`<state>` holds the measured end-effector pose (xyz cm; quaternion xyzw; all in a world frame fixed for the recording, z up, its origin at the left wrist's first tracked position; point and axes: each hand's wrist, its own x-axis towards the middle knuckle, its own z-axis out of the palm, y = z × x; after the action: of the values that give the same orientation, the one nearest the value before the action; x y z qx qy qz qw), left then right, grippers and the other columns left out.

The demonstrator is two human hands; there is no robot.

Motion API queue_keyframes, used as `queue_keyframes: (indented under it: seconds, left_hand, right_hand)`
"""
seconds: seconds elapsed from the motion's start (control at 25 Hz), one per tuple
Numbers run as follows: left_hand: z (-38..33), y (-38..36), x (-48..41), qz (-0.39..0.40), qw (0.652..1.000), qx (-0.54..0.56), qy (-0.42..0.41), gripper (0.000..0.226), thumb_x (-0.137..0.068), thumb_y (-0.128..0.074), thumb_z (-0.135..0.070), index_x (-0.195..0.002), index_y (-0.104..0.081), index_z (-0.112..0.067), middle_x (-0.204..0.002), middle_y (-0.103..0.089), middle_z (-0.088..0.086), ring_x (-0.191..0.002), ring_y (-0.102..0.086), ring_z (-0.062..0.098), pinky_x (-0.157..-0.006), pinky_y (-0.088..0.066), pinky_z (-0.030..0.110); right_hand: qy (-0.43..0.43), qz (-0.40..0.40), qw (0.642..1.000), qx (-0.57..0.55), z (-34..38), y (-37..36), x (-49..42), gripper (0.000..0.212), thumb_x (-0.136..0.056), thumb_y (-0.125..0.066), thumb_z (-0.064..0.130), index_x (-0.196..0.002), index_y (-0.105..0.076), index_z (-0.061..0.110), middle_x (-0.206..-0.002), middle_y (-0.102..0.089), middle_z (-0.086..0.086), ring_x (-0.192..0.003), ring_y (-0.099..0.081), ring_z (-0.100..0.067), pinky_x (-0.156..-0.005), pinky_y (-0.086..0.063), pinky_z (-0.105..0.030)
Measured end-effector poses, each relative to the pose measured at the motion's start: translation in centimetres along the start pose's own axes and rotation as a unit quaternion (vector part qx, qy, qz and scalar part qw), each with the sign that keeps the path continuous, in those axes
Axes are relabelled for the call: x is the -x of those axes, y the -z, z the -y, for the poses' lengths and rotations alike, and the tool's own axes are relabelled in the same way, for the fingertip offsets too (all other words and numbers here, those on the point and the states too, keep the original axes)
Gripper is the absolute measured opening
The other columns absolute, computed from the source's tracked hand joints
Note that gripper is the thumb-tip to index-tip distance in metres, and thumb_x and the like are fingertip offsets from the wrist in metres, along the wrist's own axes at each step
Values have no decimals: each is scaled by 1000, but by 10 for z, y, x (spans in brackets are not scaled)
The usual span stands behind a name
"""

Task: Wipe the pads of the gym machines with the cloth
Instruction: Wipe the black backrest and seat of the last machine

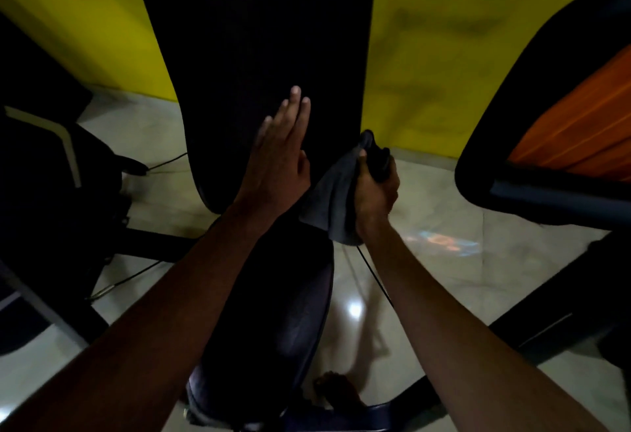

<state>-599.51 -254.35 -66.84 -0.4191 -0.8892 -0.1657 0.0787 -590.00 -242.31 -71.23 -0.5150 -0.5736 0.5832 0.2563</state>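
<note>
A long black back pad (252, 39) of a gym bench stands tilted in the middle of the view, with the black seat pad (283, 312) below it. My left hand (280, 155) lies flat on the lower part of the back pad, fingers straight. My right hand (374, 192) grips a dark grey cloth (333, 199) bunched in its fist, just right of the back pad's lower edge. The cloth hangs down from the fist over the gap between the two pads.
Another machine's pad (560, 97), black with an orange panel, stands at the right. Dark machine frames (51, 172) fill the left side. Behind is a yellow wall (426, 56). The floor (426, 261) is glossy light tile with thin cables across it.
</note>
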Motion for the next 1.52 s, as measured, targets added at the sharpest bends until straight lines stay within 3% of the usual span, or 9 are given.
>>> queue_keyframes:
  seconds: [0.08, 0.32, 0.4, 0.52, 0.64, 0.88, 1.12, 1.36, 1.52]
  left_hand:
    - [9, 6, -7, 11, 999, -44, -17, 82, -85, -53, -10, -157, -15, -14, -166, -8, 6, -151, -14, 20, -120, -14, 42]
    - [45, 44, -23, -30, 999, -31, 2, 81, -83, -54, -8, -156, -20, -10, -164, -16, 8, -150, -19, 23, -120, -15, 43]
    - [53, 51, -26, -17, 999, -26, -19, 80, -82, -54, -6, -156, -22, -10, -164, -17, 7, -150, -20, 22, -120, -16, 43]
    - [48, 58, -28, -42, 999, -6, -32, 72, -83, -46, -9, -153, -31, -7, -160, -28, 10, -147, -28, 22, -120, -21, 42]
    - [38, 73, -43, -113, 993, -9, -29, 64, -85, -42, -9, -149, -38, -4, -155, -37, 11, -144, -35, 21, -120, -23, 39]
    - [25, 111, -74, -123, 992, 0, -29, 67, -87, -43, -10, -153, -30, -4, -159, -29, 12, -147, -29, 22, -122, -18, 37]
    - [24, 126, -86, -12, 999, -39, 3, 96, -76, -53, -10, -158, -3, -12, -166, -1, 5, -152, -8, 21, -123, -4, 40]
    - [14, 148, -86, 45, 998, -17, 34, 96, -76, -55, -15, -158, -5, -14, -166, -1, 4, -152, -11, 19, -122, -5, 38]
    - [8, 186, -88, 87, 995, 5, 49, 85, -85, -56, -17, -158, -13, -14, -165, -5, 6, -151, -14, 24, -121, -7, 37]
  right_hand:
    - [5, -21, 1000, 6, 14, 1, 2, 31, -89, -69, 43, -117, -67, 29, -109, -71, 1, -110, -63, -25, -84, -41, -24]
    - [133, -20, 990, -38, 85, -10, -7, 10, -93, -66, 37, -97, -67, 29, -80, -64, 15, -75, -60, 2, -69, -44, -24]
    - [140, -15, 987, -74, 105, -17, -7, 5, -96, -64, 34, -100, -64, 30, -80, -61, 21, -70, -56, 10, -68, -46, -16]
    - [125, 23, 990, -65, 100, -8, -6, 22, -101, -58, 32, -115, -62, 16, -91, -64, 13, -78, -58, -6, -66, -42, -17]
    - [132, 61, 989, -4, 85, 5, -4, 19, -100, -56, 34, -98, -59, 15, -78, -60, 2, -64, -55, -4, -61, -36, -31]
    - [215, -30, 975, -46, 184, -23, -12, 14, -97, -60, 36, -91, -58, 24, -77, -60, 9, -73, -58, -11, -59, -35, -23]
    - [181, 36, 983, -25, 178, -9, -10, 19, -99, -58, 37, -89, -58, 21, -75, -58, 7, -74, -58, -18, -63, -38, -29]
    - [277, 20, 961, -11, 245, -16, -12, 28, -99, -55, 45, -94, -57, 17, -85, -64, -1, -78, -61, -21, -61, -43, -30]
    - [233, 82, 967, 63, 257, 8, -3, 30, -101, -52, 46, -99, -56, 17, -90, -63, -5, -84, -59, -25, -67, -39, -33]
